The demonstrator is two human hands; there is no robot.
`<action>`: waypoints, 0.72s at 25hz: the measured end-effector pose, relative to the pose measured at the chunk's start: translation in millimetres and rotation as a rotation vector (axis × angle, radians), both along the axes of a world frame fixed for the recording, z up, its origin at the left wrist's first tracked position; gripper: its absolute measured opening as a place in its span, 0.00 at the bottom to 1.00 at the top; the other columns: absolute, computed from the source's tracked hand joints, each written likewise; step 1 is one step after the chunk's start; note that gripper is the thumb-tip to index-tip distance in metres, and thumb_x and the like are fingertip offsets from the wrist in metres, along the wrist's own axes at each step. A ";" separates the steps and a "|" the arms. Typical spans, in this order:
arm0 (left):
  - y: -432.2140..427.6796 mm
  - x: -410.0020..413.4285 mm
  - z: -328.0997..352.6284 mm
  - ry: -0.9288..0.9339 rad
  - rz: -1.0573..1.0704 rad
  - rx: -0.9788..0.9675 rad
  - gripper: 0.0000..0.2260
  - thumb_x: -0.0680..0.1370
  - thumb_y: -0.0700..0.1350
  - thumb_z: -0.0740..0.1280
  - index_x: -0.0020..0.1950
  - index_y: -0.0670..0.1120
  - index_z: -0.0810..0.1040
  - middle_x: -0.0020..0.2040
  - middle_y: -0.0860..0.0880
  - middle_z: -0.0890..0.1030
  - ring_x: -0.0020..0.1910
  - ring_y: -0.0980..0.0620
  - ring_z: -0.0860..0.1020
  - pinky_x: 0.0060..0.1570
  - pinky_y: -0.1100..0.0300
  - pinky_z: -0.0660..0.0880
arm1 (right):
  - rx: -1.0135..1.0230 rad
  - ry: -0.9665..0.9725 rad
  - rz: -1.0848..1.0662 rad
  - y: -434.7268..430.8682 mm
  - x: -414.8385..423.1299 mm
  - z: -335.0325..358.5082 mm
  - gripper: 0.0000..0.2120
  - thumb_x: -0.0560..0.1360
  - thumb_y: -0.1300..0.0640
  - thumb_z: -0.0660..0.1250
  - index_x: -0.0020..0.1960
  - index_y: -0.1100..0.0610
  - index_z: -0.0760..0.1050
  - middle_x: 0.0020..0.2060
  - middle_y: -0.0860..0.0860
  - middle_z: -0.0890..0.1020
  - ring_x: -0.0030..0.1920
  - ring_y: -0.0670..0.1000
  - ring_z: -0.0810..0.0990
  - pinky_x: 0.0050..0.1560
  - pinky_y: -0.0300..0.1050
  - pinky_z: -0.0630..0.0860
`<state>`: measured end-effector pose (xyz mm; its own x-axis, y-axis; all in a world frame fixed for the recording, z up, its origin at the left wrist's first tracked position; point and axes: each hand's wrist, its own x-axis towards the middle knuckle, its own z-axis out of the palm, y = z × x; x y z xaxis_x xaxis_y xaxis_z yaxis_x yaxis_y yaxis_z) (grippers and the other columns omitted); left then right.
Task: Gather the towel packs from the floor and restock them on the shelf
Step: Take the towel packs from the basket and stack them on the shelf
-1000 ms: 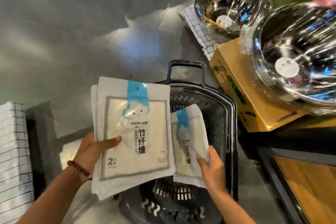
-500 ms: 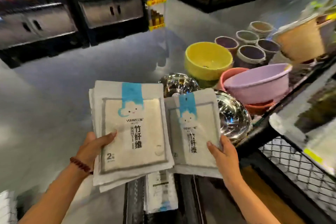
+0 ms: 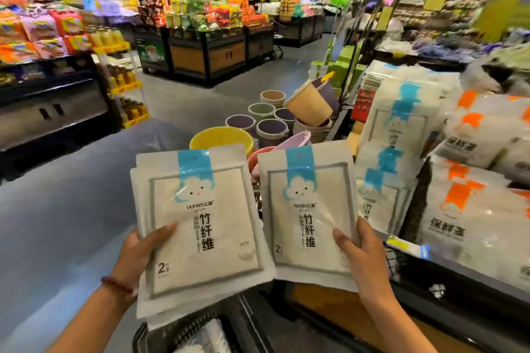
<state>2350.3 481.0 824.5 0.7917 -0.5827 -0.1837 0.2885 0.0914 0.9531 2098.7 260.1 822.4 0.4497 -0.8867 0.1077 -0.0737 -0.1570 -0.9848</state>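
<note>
Left hand (image 3: 137, 252) grips stacked towel packs (image 3: 198, 226); right hand (image 3: 362, 249) pinches one pack (image 3: 308, 209). Risk: slick stack may fan out, slide loose.

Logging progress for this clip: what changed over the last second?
The right hand lifted one towel pack up from the basket and raised it level with the stack, beside the shelved packs. The view swung up from the floor. Unchanged: the left hand grips its stack, the right its pack.
</note>
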 end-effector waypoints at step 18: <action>-345.4 -125.4 -11.3 -0.160 -0.337 0.027 0.14 0.69 0.34 0.72 0.53 0.42 0.76 0.41 0.49 0.85 0.39 0.53 0.84 0.34 0.61 0.80 | 0.101 -0.041 -0.502 -216.1 -175.5 -25.6 0.09 0.76 0.58 0.65 0.56 0.53 0.73 0.46 0.46 0.79 0.47 0.45 0.78 0.49 0.45 0.74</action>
<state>2224.9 135.7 813.2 0.5759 -0.8124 -0.0917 0.1450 -0.0089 0.9894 1923.2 44.0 796.7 -0.0375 -0.9991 0.0185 -0.0768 -0.0156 -0.9969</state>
